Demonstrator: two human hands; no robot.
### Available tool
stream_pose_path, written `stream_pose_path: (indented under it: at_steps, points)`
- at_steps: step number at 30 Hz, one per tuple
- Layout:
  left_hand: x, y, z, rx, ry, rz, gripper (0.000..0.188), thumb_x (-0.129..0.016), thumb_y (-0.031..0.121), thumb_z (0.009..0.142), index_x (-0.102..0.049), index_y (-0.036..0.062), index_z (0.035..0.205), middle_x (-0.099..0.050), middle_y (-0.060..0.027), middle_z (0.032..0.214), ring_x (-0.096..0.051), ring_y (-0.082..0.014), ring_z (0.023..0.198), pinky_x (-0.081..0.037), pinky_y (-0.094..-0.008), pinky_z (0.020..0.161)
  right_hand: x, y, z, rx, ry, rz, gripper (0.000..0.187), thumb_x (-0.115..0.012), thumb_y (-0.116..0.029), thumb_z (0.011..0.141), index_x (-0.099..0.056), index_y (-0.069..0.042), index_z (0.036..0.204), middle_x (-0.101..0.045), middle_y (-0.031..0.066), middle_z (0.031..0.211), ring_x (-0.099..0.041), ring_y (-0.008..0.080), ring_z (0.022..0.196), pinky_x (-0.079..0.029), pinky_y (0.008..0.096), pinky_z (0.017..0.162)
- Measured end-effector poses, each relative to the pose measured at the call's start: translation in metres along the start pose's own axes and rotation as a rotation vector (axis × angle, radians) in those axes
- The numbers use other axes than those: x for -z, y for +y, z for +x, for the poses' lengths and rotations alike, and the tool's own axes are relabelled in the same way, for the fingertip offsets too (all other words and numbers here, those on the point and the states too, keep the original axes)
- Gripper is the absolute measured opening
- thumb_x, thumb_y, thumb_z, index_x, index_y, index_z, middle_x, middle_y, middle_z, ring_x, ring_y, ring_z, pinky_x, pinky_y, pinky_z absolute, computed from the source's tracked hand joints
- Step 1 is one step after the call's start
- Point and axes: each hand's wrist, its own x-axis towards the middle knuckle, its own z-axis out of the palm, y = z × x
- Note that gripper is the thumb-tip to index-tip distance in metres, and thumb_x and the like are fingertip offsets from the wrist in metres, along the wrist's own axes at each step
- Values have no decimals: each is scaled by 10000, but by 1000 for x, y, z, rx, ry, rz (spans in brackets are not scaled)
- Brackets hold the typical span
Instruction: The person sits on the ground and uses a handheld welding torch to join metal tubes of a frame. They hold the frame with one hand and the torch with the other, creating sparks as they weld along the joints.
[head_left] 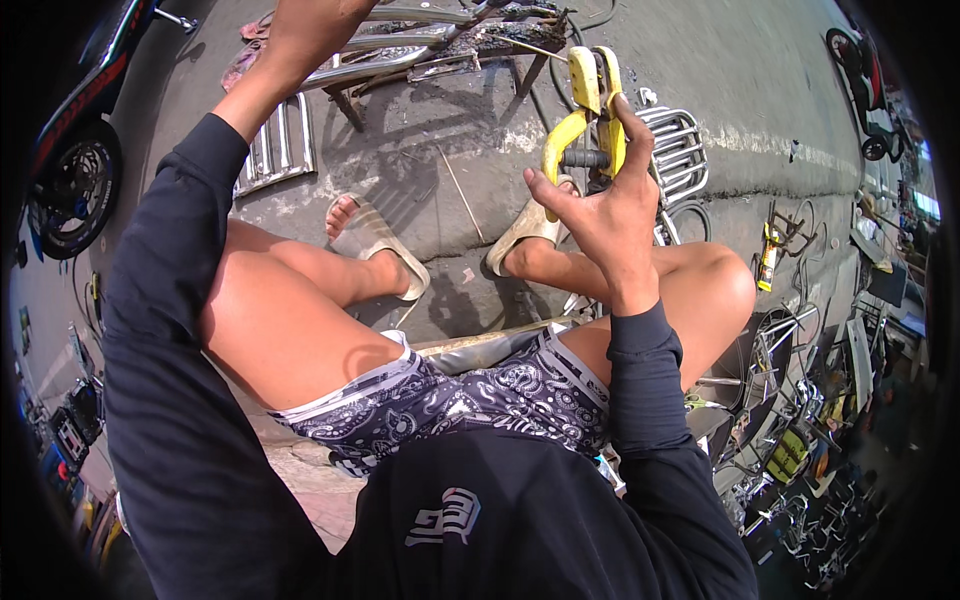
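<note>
In my right hand [610, 225] is a yellow electrode holder [565, 145] with a dark spring between its arms. Thumb and fingers wrap around its handles. From its jaws a thin welding rod [522, 46] points left, toward a bent metal tube frame [385, 55]. The frame rests on a low, blackened work stand [490, 40]. My left hand [310, 30] reaches to the top edge beside the left end of the frame. Its fingers are cut off by the picture, so any grip there is hidden.
Slatted metal racks lie on the ground, one [278, 145] at left, another [678, 150] behind my right hand. A loose thin rod [460, 195] lies between my sandalled feet. Motorcycles stand at far left [75, 190] and far right [865, 95]. Scrap metal parts [800, 430] crowd the right.
</note>
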Motion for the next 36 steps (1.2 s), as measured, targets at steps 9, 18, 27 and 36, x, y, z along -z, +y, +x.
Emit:
stream_pose_path:
  at_steps: [9, 18, 27, 36]
  points:
    - [0, 5, -4, -11, -26, -45, 478, -717, 447, 987, -609, 0, 858, -532, -96, 623, -485, -190, 587, -391, -411, 557, -2, -5, -8, 88, -21, 95, 1071, -988, -281, 687, -384, -64, 1544, -656, 204, 1337, -724, 217, 1009, -631, 339, 820]
    - [1, 7, -6, -28, -13, -89, 534, -705, 486, 1004, -586, 3, 810, -504, -72, 604, -484, -187, 575, -379, -402, 542, -13, -16, 2, 90, -17, 87, 1067, -980, -282, 684, -384, -43, 1535, -623, 239, 1396, -696, 350, 1219, -575, 432, 1037]
    - [-1, 4, -7, -62, 10, 37, 524, -707, 470, 998, -537, 32, 765, -460, -43, 604, -447, -171, 561, -350, -382, 528, -12, -21, 4, 81, -27, 62, 1070, -982, -297, 682, -384, -45, 1533, -629, 246, 1391, -703, 355, 1201, -577, 440, 1030]
    - [0, 10, -8, -45, -46, -16, 424, -708, 365, 991, -543, 21, 807, -453, -73, 613, -449, -181, 570, -362, -391, 538, -9, -20, 6, 88, -39, 48, 1044, -974, -306, 696, -391, -66, 1529, -673, 249, 1324, -722, 357, 1155, -589, 429, 973]
